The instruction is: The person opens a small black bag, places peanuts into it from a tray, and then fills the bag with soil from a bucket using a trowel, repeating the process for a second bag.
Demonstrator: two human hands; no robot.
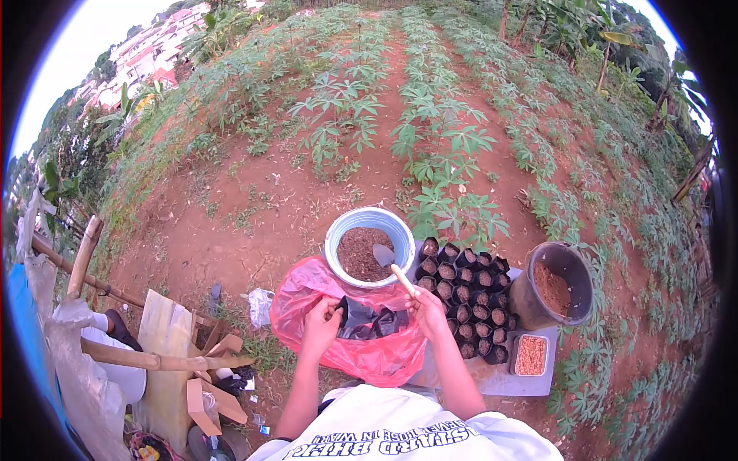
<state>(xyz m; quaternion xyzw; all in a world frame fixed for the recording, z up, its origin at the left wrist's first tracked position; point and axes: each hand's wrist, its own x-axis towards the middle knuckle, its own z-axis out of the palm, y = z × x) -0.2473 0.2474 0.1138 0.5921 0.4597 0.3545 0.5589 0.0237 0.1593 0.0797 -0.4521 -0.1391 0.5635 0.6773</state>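
My left hand (322,323) is closed on the edge of a black plastic bag (344,313), over an open red plastic bag (296,296) that holds more black bags (377,323). My right hand (425,307) grips the light handle of a small trowel (383,255), whose grey blade points into a white and blue bucket (332,250). Dark brown soil (360,252) lies in that bucket. To the right of my right hand stand rows of black bags filled with soil (463,293).
A dark bucket (580,280) with reddish soil stands at the right, beside a square tub of orange grains (530,356). Bamboo poles (165,362), a cardboard box (201,403) and a seated person's leg (104,323) are at the left. Leafy plants (438,138) grow in rows ahead.
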